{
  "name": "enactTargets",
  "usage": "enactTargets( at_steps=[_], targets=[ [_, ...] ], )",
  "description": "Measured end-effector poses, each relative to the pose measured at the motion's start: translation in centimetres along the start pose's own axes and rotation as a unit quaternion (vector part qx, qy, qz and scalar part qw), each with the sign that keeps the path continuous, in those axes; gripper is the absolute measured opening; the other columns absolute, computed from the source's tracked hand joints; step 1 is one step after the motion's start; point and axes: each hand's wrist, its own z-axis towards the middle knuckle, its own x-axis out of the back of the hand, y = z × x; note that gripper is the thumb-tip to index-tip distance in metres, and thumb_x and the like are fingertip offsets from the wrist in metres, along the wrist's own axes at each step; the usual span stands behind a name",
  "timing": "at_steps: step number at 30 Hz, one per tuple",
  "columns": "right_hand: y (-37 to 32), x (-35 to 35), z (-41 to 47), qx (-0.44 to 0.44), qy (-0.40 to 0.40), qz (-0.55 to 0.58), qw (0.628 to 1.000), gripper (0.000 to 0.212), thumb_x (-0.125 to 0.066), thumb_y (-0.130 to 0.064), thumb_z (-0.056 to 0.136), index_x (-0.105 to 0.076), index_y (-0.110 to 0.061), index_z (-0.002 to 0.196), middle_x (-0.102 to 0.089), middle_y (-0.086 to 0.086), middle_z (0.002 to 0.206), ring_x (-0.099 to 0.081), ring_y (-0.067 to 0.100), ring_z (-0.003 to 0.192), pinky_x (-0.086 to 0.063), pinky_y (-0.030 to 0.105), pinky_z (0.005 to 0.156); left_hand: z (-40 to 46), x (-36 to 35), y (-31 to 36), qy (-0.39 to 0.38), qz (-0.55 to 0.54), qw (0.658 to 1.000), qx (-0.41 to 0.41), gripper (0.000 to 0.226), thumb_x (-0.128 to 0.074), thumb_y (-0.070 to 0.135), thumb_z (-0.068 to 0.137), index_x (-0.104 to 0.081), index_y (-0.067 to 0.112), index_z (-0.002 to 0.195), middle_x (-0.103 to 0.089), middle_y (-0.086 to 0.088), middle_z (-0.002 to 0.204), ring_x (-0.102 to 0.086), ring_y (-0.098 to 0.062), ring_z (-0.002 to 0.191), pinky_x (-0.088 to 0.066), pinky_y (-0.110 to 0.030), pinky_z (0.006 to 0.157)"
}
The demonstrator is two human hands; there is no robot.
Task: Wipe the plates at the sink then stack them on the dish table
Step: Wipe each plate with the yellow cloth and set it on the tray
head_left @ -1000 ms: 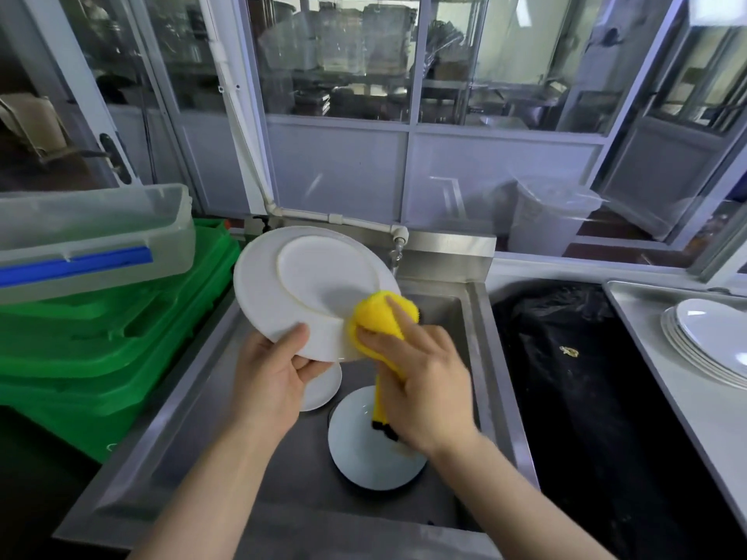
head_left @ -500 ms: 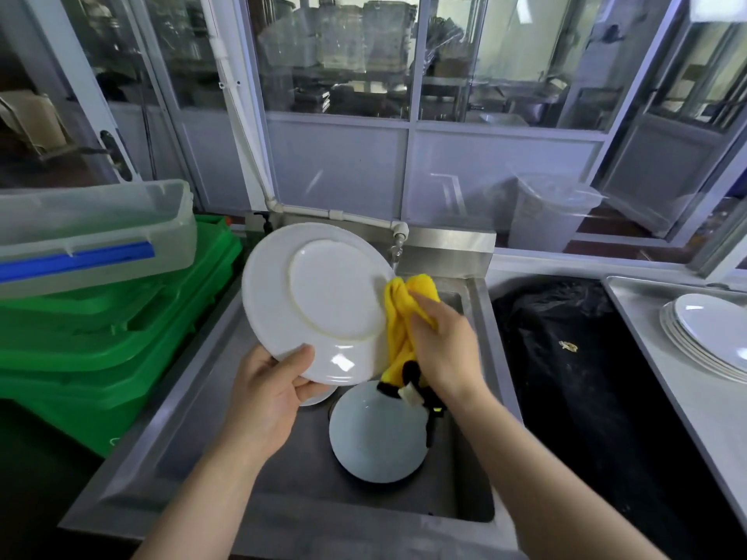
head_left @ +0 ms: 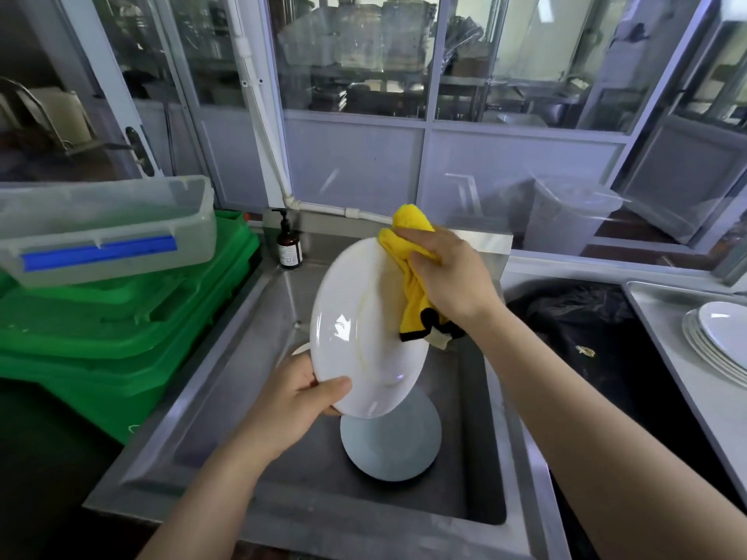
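White plate [head_left: 364,329]: tilted above sink [head_left: 242,357], left hand [head_left: 299,402] grip clenched on rim at 7 o'clock. Yellow cloth [head_left: 408,268]: right hand [head_left: 452,276] grip clenched on it, pressed at 1 o'clock. Second plate [head_left: 390,446] in basin. Stacked plates [head_left: 719,337] on counter [head_left: 663,317], 3 o'clock.

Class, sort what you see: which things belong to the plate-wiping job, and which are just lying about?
Job: white plate gripped by left hand; yellow cloth in right hand; plate in the sink; sink; stacked plates on the dish table.

Lying about: soap bottle; green crates; clear plastic tub; black bin bag.
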Motion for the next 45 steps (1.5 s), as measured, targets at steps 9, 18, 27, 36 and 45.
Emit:
enactTargets(
  at_steps=[9, 18, 27, 36, 45],
  targets=[
    [-5.2, -3.3, -6.7, 0.212, -0.098, -0.131, 0.963, 0.042, -0.050, -0.012, 0.081, -0.071, -0.032, 0.111, -0.044, 0.005, 0.146, -0.051, 0.038, 0.097, -0.041, 0.035, 0.090, 0.4, 0.2, 0.0, 0.021, 0.037, 0.999, -0.008, 0.021, -0.058, -0.007, 0.086, -0.068, 0.010, 0.091, -0.074, -0.005, 0.087, -0.071, -0.011, 0.081, -0.056, -0.026, 0.063],
    [-3.1, -4.0, -5.7, 0.199, -0.007, -0.113, 0.973, 0.043, -0.042, -0.018, 0.084, -0.071, -0.032, 0.112, -0.052, 0.009, 0.137, -0.053, 0.038, 0.096, -0.047, 0.038, 0.088, 0.4, 0.5, -0.7, 0.005, -0.053, 0.998, 0.031, 0.032, -0.067, 0.031, 0.065, -0.070, 0.016, 0.094, -0.074, -0.006, 0.085, -0.070, -0.016, 0.075, -0.052, -0.024, 0.055],
    [2.4, -2.9, -6.0, 0.068, -0.049, -0.170, 0.982, 0.037, -0.057, -0.016, 0.092, -0.065, -0.038, 0.121, -0.049, 0.002, 0.140, -0.048, 0.038, 0.110, -0.044, 0.040, 0.087, 0.4, 1.1, -0.7, 0.068, -0.195, 0.976, 0.061, 0.033, -0.060, 0.015, 0.066, -0.066, 0.011, 0.098, -0.075, -0.009, 0.086, -0.072, -0.023, 0.075, -0.057, -0.034, 0.054],
    [-0.9, -3.2, -6.8, 0.150, -0.043, -0.050, 0.987, 0.035, -0.054, -0.013, 0.083, -0.072, -0.026, 0.110, -0.059, 0.006, 0.128, -0.056, 0.035, 0.106, -0.044, 0.034, 0.092, 0.1, 0.7, -1.1, 0.024, -0.181, 0.982, 0.056, 0.034, -0.059, 0.014, 0.069, -0.065, 0.012, 0.102, -0.075, -0.010, 0.090, -0.072, -0.024, 0.078, -0.056, -0.032, 0.056],
    [4.4, -3.0, -6.9, -0.108, 0.016, -0.004, 0.994, 0.028, -0.048, -0.022, 0.097, -0.065, -0.035, 0.117, -0.064, -0.004, 0.111, -0.061, 0.010, 0.095, -0.047, 0.026, 0.081, 0.0, 0.8, -1.8, 0.043, -0.224, 0.972, 0.060, 0.036, -0.060, 0.013, 0.070, -0.063, 0.011, 0.106, -0.075, -0.009, 0.093, -0.073, -0.023, 0.083, -0.058, -0.033, 0.058]
  ],
)
